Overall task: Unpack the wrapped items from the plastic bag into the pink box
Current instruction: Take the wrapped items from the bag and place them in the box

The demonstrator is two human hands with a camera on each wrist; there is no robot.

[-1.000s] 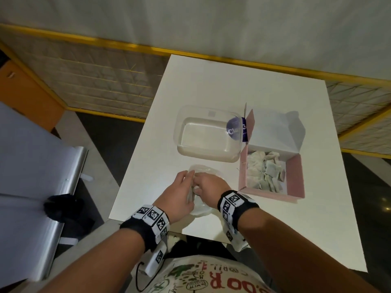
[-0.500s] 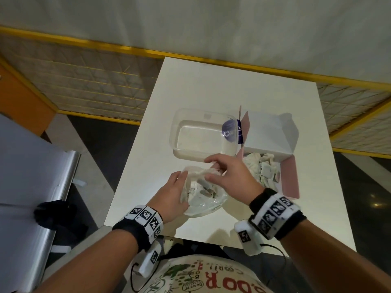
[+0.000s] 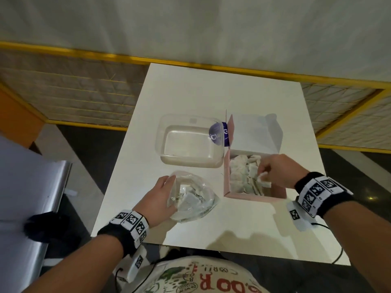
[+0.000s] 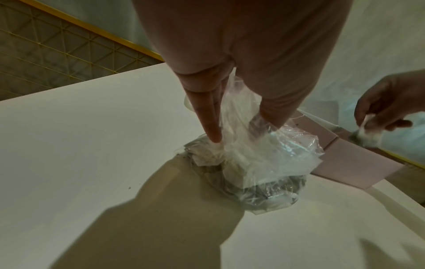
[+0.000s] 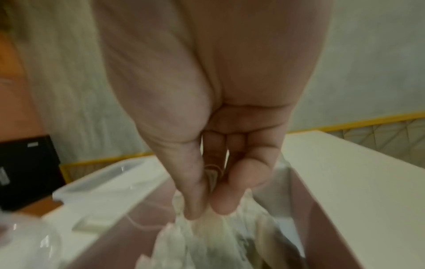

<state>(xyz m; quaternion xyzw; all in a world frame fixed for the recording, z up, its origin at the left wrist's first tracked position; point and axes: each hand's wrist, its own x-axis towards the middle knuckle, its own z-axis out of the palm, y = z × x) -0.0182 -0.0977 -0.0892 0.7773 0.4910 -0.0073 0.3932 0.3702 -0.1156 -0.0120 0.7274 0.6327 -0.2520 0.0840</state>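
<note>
Left wrist: black band (image 3: 118, 233), white square-code tags, white camera pod (image 3: 135, 265), thin black cable.
Right wrist: black band (image 3: 336, 199), same tags, white pod (image 3: 298, 216), black cable.
Torso: white printed shirt (image 3: 190, 278), red letters.

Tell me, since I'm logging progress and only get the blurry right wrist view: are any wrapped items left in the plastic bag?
Observer: Yes. In the head view the plastic bag lies on the table with several wrapped items inside.
Operator: Is anything holding the bag?
Observer: The left hand grips its open mouth. The left wrist view shows thumb and fingers pinching the plastic.
Operator: Anything in the clear container?
Observer: The clear container looks empty in the head view. It stands beside the pink box.
</note>
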